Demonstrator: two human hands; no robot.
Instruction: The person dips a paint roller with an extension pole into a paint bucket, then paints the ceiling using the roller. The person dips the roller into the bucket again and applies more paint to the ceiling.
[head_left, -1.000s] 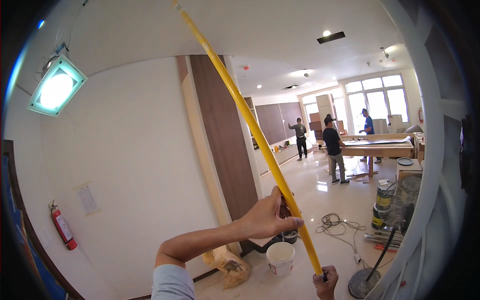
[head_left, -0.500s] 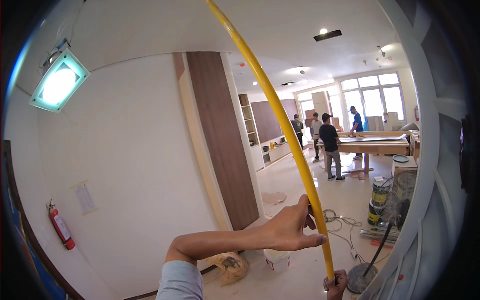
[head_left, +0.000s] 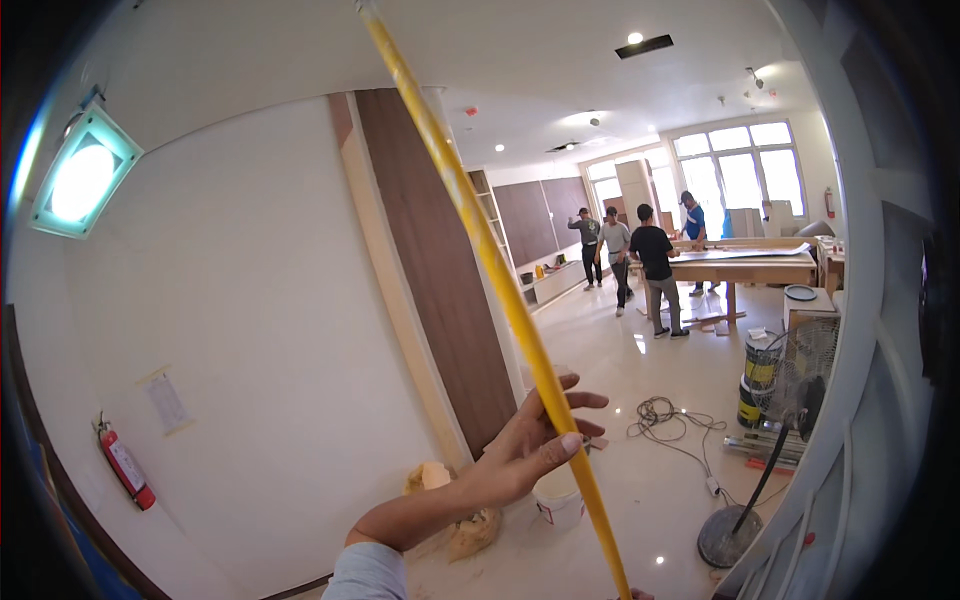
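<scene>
A long yellow pole [head_left: 495, 250] slants across the view, from a pale, blurred upper end near the ceiling down to the lower edge. My left hand [head_left: 530, 448] is loosely round its lower part, the thumb lying across the front. The other fingers are spread out behind and past the pole. Of my right hand [head_left: 640, 595] only a sliver shows at the lower edge, against the pole's bottom end; its fingers are mostly cut off.
A white wall with a fire extinguisher [head_left: 127, 465] and a lit lamp [head_left: 85, 180] is at left. A bucket [head_left: 558, 497] and bag [head_left: 475, 530] stand below. Right are a fan [head_left: 800, 375], cables [head_left: 670, 415] and paint pails [head_left: 757, 390]. Several people work by a table [head_left: 745, 270].
The pole leans further left, its upper end lower in view. My left hand has shifted left and up, its fingers more spread. My right hand has mostly dropped out of view.
</scene>
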